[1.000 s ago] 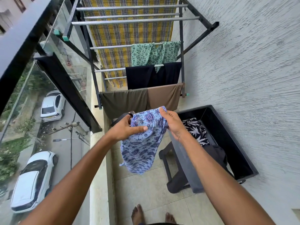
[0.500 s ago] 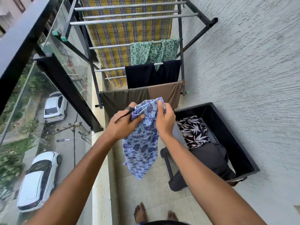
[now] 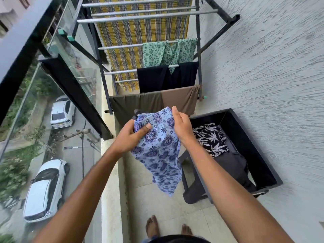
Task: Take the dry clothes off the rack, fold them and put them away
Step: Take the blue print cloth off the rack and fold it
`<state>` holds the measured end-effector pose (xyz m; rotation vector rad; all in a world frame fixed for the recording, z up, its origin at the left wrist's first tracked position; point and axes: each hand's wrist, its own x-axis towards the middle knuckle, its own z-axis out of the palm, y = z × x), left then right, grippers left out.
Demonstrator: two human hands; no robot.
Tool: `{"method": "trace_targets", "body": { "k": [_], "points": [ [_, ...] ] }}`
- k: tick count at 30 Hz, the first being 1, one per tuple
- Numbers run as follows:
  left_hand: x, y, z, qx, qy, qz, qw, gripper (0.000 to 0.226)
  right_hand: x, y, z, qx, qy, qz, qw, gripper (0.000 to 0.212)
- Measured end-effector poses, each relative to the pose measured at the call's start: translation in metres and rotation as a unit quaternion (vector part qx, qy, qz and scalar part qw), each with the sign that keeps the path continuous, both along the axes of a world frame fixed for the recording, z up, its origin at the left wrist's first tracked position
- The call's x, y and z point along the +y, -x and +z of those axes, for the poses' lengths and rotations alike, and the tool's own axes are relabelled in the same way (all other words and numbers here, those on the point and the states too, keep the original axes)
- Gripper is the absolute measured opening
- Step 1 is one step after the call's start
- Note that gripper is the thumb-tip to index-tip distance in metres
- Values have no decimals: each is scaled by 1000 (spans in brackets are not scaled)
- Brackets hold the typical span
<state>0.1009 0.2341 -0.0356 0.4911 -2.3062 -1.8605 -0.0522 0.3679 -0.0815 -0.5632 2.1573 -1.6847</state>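
vs 0.5 s ago: right hand [image 3: 182,125] has rotated. It was knuckles-over the top edge, now thumb side up and palm facing the left hand [image 3: 129,135]. The hands are slightly further apart, so the top hem is spread a bit wider. The rest is unchanged.

- Task item: the blue floral garment [image 3: 157,151] is off the rack and held up between the hands, hanging free below them to a point above the floor.
- Left hand: thumb pressed on the front of the fabric, fingers curled behind it. It grips the upper left edge.
- Right hand: holds the upper right corner. The fingertips are hidden behind the fabric, so the exact grip isn't visible.
- A dark bit [image 3: 136,112] pokes out just above the left hand. I can't make out what it is.
- Drying rack [image 3: 140,16]: beyond the hands, with its top cut off by the frame. From nearest to farthest it still carries an olive garment [image 3: 128,106] and a brown garment [image 3: 178,100], a navy garment [image 3: 152,79], a green leaf-print cloth [image 3: 157,53] and a yellow checked cloth [image 3: 140,32].
- Black bin [image 3: 257,149]: right of the right hand and partly behind that forearm. It holds a black-and-white leaf-print garment [image 3: 210,139] and a dark grey garment [image 3: 233,165].
- The bin's support is mostly hidden; only dark legs [image 3: 185,174] show.
- Bare feet [image 3: 152,225] are below the hands, cut off at the frame edge.
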Motion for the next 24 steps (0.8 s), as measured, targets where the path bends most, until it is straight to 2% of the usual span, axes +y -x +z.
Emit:
{"method": "trace_targets", "body": {
  "k": [2, 6, 8, 10, 12, 14, 16, 18, 20, 21, 23, 24],
  "points": [
    [0, -2, -6, -10, 56, 20, 998, 21, 3, -3, -5, 1, -11, 7, 1000, 49],
    [-6, -9, -10, -51, 176, 1, 983, 37, 13, -7, -8, 7, -35, 22, 999, 50],
    [-2, -15, 1, -77, 105, -15, 991, 40, 22, -8, -5, -1, -58, 44, 997, 52],
    [1, -18, 21, -97, -45, -45, 993, 29, 35, -10, 12, -53, -81, 103, 990, 63],
    [-15, 0, 53, -104, -168, -55, 979, 21, 26, 11, 47, -118, -58, 146, 980, 71],
    [-44, 36, 85, -52, -286, -23, 957, 24, -2, 47, 91, -171, -4, 151, 974, 61],
    [-65, 70, 98, 28, -394, 30, 918, 43, -36, 88, 118, -241, 71, 158, 955, 61],
    [-72, 81, 70, 37, -404, 85, 910, 58, -60, 109, 98, -299, 106, 142, 938, 76],
    [-67, 67, 16, -69, -408, 118, 903, 70, -56, 102, 35, -354, 81, 149, 920, 92],
    [-62, 56, -11, -108, -432, 97, 890, 72, -50, 81, 3, -382, 67, 143, 910, 88],
    [-59, 39, -46, -146, -467, 63, 870, 59, -39, 41, -52, -444, 68, 157, 880, 77],
    [-59, 33, -56, -154, -459, 60, 873, 50, -33, 20, -67, -461, 74, 163, 869, 73]
  ]
}}
